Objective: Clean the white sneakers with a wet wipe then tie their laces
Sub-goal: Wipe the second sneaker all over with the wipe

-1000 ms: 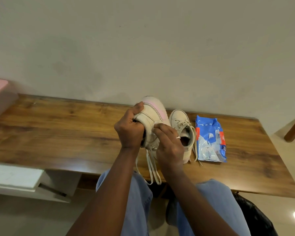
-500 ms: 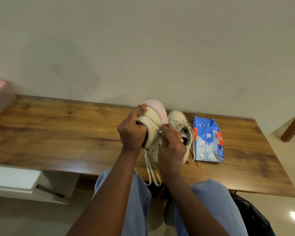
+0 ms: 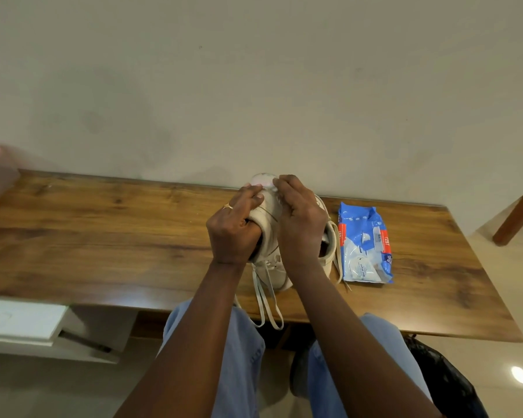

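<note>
Head view: the left hand (image 3: 234, 233) grips one white sneaker (image 3: 267, 212), tipped toe-up over the tabletop (image 3: 103, 230), while the right hand (image 3: 301, 227) pinches a wet wipe (image 3: 280, 200) against its toe. The second sneaker (image 3: 329, 251) stands beside the blue wipes pack (image 3: 364, 245).

Dim, soft light; wide-angle edge distortion.

Our sneaker (image 3: 269, 218) is cream, pinkish-soled; the pack (image 3: 364, 242) right of our right hand (image 3: 302, 224) blue, red, white; counter (image 3: 103, 230) brown woodgrain.
</note>
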